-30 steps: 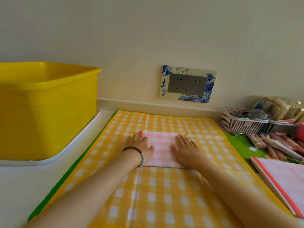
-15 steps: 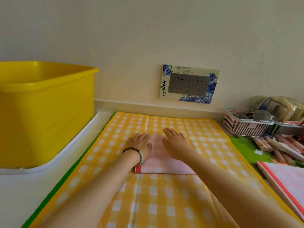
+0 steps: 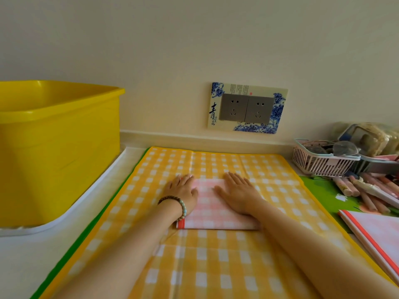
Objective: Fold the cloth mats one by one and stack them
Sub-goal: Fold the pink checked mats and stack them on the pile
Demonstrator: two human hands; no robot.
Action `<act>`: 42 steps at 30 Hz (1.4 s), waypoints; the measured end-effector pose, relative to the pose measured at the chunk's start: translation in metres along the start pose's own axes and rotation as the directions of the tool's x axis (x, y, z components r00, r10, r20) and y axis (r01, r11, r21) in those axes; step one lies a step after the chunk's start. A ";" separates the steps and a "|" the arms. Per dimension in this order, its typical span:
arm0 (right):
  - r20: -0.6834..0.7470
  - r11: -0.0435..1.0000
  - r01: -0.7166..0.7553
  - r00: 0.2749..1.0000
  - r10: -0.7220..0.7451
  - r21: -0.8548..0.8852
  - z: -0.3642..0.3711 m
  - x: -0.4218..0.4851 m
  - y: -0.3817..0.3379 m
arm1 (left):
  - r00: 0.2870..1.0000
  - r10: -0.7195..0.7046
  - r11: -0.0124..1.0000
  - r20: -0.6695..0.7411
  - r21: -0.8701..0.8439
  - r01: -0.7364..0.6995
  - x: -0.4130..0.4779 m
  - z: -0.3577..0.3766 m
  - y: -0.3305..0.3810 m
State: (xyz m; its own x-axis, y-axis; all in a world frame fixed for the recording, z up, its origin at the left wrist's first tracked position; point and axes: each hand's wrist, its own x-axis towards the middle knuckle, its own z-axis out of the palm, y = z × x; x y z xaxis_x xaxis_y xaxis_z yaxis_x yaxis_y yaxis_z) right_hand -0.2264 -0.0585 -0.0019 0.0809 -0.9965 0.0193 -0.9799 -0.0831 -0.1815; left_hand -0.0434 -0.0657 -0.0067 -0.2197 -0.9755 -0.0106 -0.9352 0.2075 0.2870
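Both palms lie flat, fingers together and gripping nothing, on the folded pink-and-white checked cloth mat (image 3: 212, 209): left hand (image 3: 183, 192) on its left edge, right hand (image 3: 238, 194) spread rightward since a moment ago, so the crease looks pressed and ready for stacking. Beneath lies the yellow checked mat (image 3: 216, 266). The mat's far edge hides under the fingertips (image 3: 230, 175).

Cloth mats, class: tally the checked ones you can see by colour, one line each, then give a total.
Pink checked: 2, the folded pink mat under both hands and the pink mat at the right edge.
Yellow checked: 1, the yellow mat spread underneath.
Total: 3
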 end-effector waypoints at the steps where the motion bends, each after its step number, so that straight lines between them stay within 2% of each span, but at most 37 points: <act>1: 0.004 1.000 -0.017 1.000 0.017 0.014 -0.001 -0.002 0.006 | 1.000 -0.004 1.000 0.000 0.000 0.004 0.000 0.000 0.000; 7: 0.047 0.995 -0.092 0.995 0.091 0.032 -0.012 -0.011 0.022 | 1.000 0.001 1.000 0.014 -0.022 0.000 -0.003 -0.002 0.003; 10: 0.029 0.992 -0.117 0.993 0.116 0.055 -0.022 -0.015 0.017 | 0.999 0.019 0.992 0.027 -0.128 -0.015 -0.005 -0.011 0.001; 12: 0.009 0.978 -0.152 0.988 0.152 0.145 -0.033 -0.018 0.015 | 0.999 0.033 0.976 0.007 -0.217 -0.031 -0.008 -0.020 -0.004; 16: 0.001 0.877 -0.200 0.975 0.222 0.436 -0.046 -0.022 0.019 | 1.000 -0.017 0.933 0.011 -0.358 0.020 -0.021 -0.036 -0.012; 18: 0.010 0.809 -0.221 0.966 0.257 0.545 -0.050 -0.026 0.020 | 0.996 -0.054 0.908 0.075 -0.412 0.081 -0.030 -0.045 -0.011; 20: 0.072 0.739 -0.260 0.958 0.276 0.621 -0.053 -0.030 0.019 | 0.986 -0.079 0.888 0.146 -0.439 0.136 -0.034 -0.050 -0.012; 22: 0.200 0.673 -0.328 0.944 0.263 0.663 -0.059 -0.036 0.017 | 0.976 -0.080 0.854 0.202 -0.491 0.172 -0.038 -0.054 -0.012; 23: 0.264 0.653 -0.366 0.930 0.254 0.663 -0.061 -0.039 0.016 | 0.968 -0.098 0.800 0.230 -0.561 0.214 -0.038 -0.055 -0.012; 26: 0.362 0.653 -0.437 0.896 0.257 0.619 -0.066 -0.046 0.018 | 0.949 -0.135 0.516 0.286 -0.797 0.314 -0.041 -0.056 -0.009; 29: 0.385 0.637 -0.471 0.879 0.281 0.610 -0.067 -0.050 0.019 | 0.932 -0.141 0.439 0.334 -0.823 0.361 -0.047 -0.058 -0.006; 34: 0.361 0.586 -0.504 0.864 0.352 0.635 -0.058 -0.052 0.016 | 0.905 -0.183 0.245 0.385 -0.873 0.421 -0.057 -0.058 -0.005; 36: 0.341 0.537 -0.502 0.862 0.375 0.679 -0.054 -0.054 0.016 | 0.904 -0.195 0.230 0.379 -0.879 0.418 -0.061 -0.054 -0.003; 37: 0.333 0.513 -0.493 0.865 0.375 0.703 -0.052 -0.055 0.016 | 0.912 -0.195 0.261 0.361 -0.877 0.403 -0.061 -0.051 -0.003; 39: 0.310 0.463 -0.446 0.887 0.341 0.766 -0.051 -0.060 0.018 | 0.937 -0.172 0.313 0.303 -0.885 0.343 -0.063 -0.047 0.001; 42: 0.261 0.358 -0.353 0.923 0.281 0.864 -0.056 -0.072 0.022 | 0.969 -0.134 0.320 0.206 -0.917 0.239 -0.067 -0.048 0.013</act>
State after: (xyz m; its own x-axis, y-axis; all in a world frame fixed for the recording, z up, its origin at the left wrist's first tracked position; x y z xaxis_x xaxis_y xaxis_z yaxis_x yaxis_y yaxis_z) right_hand -0.2644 0.0120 0.0481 -0.1530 -0.9447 -0.2900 -0.2217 0.3188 -0.9215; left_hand -0.0273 -0.0014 0.0437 -0.1450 -0.9583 -0.2464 -0.0972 -0.2340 0.9674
